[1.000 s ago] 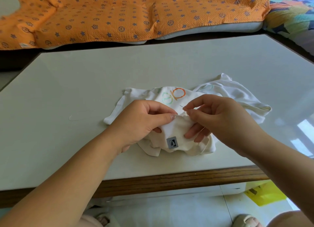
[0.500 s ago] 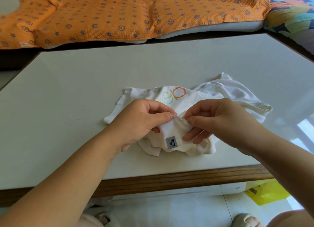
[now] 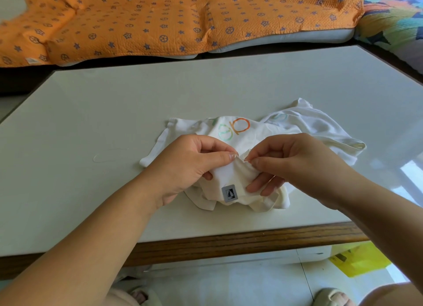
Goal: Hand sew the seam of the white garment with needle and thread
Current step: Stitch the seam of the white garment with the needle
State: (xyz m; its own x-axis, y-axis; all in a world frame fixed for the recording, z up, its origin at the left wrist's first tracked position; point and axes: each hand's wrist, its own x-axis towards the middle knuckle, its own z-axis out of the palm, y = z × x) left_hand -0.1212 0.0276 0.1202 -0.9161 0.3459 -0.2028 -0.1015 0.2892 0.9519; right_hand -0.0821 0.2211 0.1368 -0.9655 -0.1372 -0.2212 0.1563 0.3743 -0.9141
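A crumpled white garment with coloured lettering and a small grey label lies on the white table, near its front edge. My left hand pinches a fold of the fabric between thumb and forefinger. Just to its right, my right hand pinches a thin needle at the same fold, with its lower fingers tucked under the cloth. Only a short silver bit of the needle shows. A thin thread runs down by my right fingers.
A loop of pale thread lies on the table left of the garment. An orange patterned blanket covers a sofa behind the table. A yellow bag lies on the floor at the lower right, below the table's wooden front edge.
My right hand has dropped lower and brought the needle down into the fold; the needle stuck up freely a second ago. My left hand has kept its pinch on the fabric.
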